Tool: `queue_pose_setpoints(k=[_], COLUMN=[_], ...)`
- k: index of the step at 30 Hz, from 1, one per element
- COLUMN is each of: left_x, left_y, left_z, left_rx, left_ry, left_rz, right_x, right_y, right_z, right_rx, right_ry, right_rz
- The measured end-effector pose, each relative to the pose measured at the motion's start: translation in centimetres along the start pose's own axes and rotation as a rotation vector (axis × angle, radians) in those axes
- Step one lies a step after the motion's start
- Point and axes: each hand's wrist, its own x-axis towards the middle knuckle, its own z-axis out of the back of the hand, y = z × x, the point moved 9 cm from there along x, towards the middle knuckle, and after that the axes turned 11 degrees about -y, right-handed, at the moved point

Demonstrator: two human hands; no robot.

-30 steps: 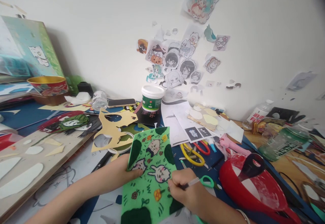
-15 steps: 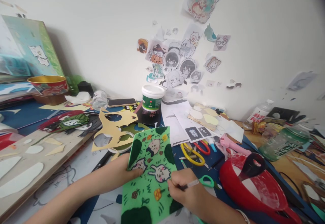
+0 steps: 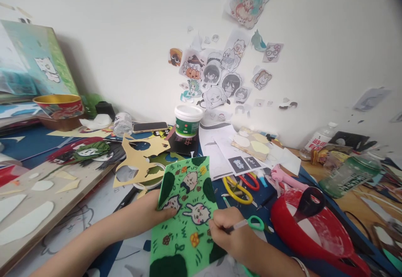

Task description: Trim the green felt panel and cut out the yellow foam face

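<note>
A green felt sheet (image 3: 185, 222) decorated with small white animal figures, dark green bushes and little mushrooms lies in front of me. My left hand (image 3: 153, 214) grips its left edge, thumb resting on one animal figure. My right hand (image 3: 230, 235) holds a thin pen (image 3: 237, 226), its tip touching the sheet beside the rabbit figure (image 3: 197, 213). Green-handled scissors (image 3: 257, 223) lie just right of that hand.
A red bowl (image 3: 314, 231) with a black spatula sits at right. Yellow and red scissors (image 3: 240, 185) lie behind the sheet. A white lidded tub (image 3: 188, 121), a phone (image 3: 150, 127), tan cut-out paper (image 3: 143, 157), a wooden board (image 3: 47, 193) and a green bottle (image 3: 348, 176) crowd the table.
My right hand shifts slightly with the pen along the sheet's right side. The left hand and the sheet stay where they were.
</note>
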Motion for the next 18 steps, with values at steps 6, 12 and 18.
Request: queue_pose_setpoints(k=[6, 12, 18], left_x=[-0.05, 0.09, 0.16], left_y=[-0.21, 0.00, 0.34], left_z=[0.22, 0.01, -0.04], left_rx=[0.026, 0.016, 0.011], left_ry=[-0.012, -0.014, -0.007], left_rz=[-0.005, -0.035, -0.011], right_x=[0.01, 0.02, -0.02], right_y=[0.10, 0.06, -0.05], right_z=[0.05, 0.06, 0.05], right_rx=[-0.005, -0.049, -0.071], right_ry=[-0.003, 0.011, 0.006], right_rz=[-0.001, -0.005, -0.006])
